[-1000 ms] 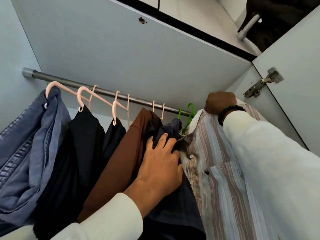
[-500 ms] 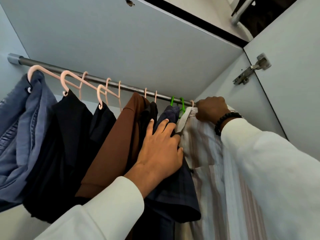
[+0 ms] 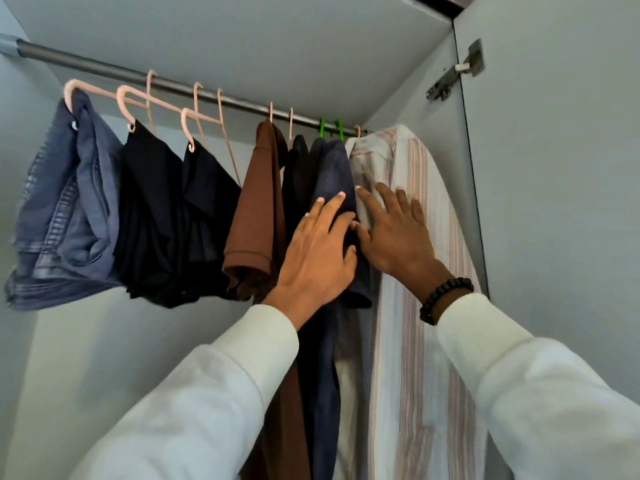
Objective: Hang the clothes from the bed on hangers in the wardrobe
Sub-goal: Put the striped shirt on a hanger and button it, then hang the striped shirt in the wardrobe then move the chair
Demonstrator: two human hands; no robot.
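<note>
A striped shirt (image 3: pixel 412 341) hangs at the right end of the grey wardrobe rail (image 3: pixel 104 72). My right hand (image 3: pixel 394 233) lies flat on its front with fingers spread. To its left my left hand (image 3: pixel 318 251) presses with straight fingers on a navy garment (image 3: pixel 332 168) hung on a green hanger (image 3: pixel 337 128). Further left hang a brown shirt (image 3: pixel 256 209), black clothes (image 3: pixel 166 216) and blue jeans (image 3: pixel 65 216) on pink hangers (image 3: pixel 135 102).
The wardrobe's right wall stands just beside the striped shirt. The open door (image 3: pixel 554 168) with its metal hinge (image 3: pixel 457 69) is at the right. A shelf board (image 3: pixel 242 36) closes the space above the rail.
My right hand has left the shirt's hanger at the rail and come down flat onto the striped shirt's front. My left hand stays on the navy garment. The view has tilted down.
</note>
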